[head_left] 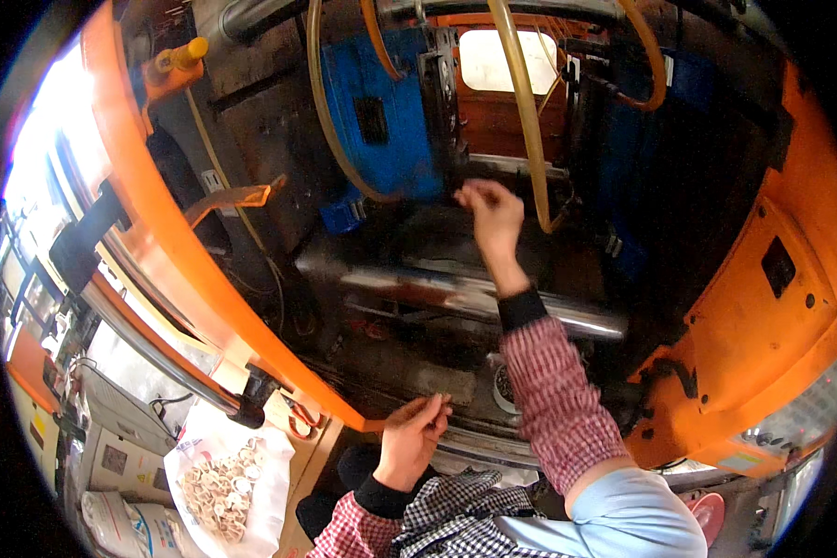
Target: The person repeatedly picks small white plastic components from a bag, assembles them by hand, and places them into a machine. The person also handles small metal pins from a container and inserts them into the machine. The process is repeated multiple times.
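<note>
My right hand [495,221] reaches forward into the machine, in front of a blue block [386,116] and beside a hanging yellowish hose [527,102]. Its fingers are curled together; whether anything small is between them is hidden. Below it a shiny steel bar [446,290] runs across the machine. Lower down, close to my body, my left hand [413,441] is closed with thumb and fingertips pressed together. Something tiny may be at those fingertips, too small to name. Neither hand appears to touch the machine.
An orange door frame [195,270] curves along the left, and an orange panel [763,325] stands at the right. A white bag [279,465] of small beige pieces lies at lower left. A small pot [504,389] sits under my right forearm. More hoses hang above.
</note>
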A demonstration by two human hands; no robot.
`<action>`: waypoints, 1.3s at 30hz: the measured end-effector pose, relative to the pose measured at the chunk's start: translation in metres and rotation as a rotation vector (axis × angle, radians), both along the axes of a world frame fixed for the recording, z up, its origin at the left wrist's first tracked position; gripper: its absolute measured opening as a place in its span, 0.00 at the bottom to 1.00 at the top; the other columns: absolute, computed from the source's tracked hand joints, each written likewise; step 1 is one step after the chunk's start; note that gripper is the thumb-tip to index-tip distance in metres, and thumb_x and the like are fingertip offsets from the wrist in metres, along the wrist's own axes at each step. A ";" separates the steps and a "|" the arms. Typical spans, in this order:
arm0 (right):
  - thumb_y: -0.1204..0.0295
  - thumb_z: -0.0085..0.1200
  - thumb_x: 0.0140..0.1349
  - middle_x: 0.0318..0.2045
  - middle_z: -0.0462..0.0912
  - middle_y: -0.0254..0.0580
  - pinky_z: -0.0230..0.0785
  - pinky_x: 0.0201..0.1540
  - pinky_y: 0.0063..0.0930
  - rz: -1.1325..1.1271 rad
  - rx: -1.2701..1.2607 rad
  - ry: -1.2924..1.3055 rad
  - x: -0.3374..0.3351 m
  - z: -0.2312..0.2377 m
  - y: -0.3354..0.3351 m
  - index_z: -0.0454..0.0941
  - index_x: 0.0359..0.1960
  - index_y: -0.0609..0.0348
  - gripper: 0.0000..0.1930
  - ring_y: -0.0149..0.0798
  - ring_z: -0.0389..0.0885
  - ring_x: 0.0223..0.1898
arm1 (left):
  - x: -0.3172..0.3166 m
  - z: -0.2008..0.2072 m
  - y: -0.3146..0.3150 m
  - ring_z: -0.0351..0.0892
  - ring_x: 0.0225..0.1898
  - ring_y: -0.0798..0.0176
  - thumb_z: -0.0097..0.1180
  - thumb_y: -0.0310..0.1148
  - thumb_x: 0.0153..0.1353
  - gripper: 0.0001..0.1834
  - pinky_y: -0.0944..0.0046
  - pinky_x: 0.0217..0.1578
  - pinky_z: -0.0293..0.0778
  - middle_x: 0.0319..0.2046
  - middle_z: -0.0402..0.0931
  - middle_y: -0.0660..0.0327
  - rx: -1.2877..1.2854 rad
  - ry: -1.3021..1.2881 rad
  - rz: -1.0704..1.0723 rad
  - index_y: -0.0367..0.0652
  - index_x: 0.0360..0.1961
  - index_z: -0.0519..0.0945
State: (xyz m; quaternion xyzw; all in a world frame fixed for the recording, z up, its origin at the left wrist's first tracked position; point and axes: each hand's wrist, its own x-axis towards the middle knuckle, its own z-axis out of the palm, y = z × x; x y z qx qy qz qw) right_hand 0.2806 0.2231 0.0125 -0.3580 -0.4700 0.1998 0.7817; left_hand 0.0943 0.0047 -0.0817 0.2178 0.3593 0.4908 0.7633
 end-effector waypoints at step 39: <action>0.73 0.54 0.51 0.38 0.79 0.55 0.69 0.44 0.41 0.043 -0.034 -0.707 -0.014 0.033 0.047 0.78 0.39 0.60 0.13 0.53 0.77 0.41 | -0.013 0.014 0.009 0.68 0.27 0.72 0.50 0.32 0.62 0.10 0.76 0.28 0.66 0.29 0.73 0.63 0.052 0.095 0.166 0.34 0.36 0.74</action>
